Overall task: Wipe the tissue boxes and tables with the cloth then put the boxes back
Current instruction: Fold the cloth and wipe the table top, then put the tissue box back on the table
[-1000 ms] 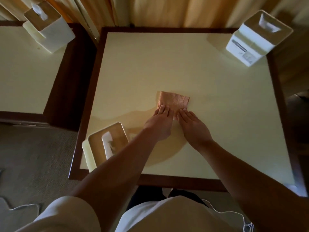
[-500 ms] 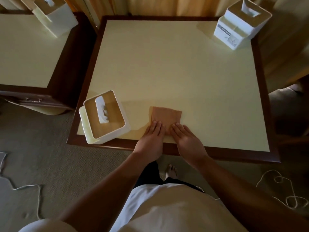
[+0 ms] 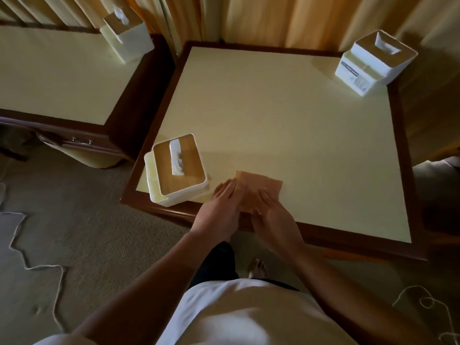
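Observation:
A folded tan cloth (image 3: 263,186) lies flat at the near edge of the cream-topped table (image 3: 273,115). My left hand (image 3: 221,207) and my right hand (image 3: 271,215) press on its near part with straight fingers, side by side. A white tissue box with a wooden lid (image 3: 178,168) stands at the table's near left corner, just left of my left hand. A second white tissue box (image 3: 373,61) stands at the far right corner. A third tissue box (image 3: 127,36) sits on the neighbouring table (image 3: 54,73) to the left.
Curtains hang behind both tables. A dark gap separates the two tables. White cord (image 3: 37,265) trails over the carpet on the left, and more cord (image 3: 428,305) lies at the lower right. My bare foot (image 3: 257,267) stands below the table's near edge.
Both hands have dragged the cloth from the middle of the table back to its near edge. The view has pulled back and swung right.

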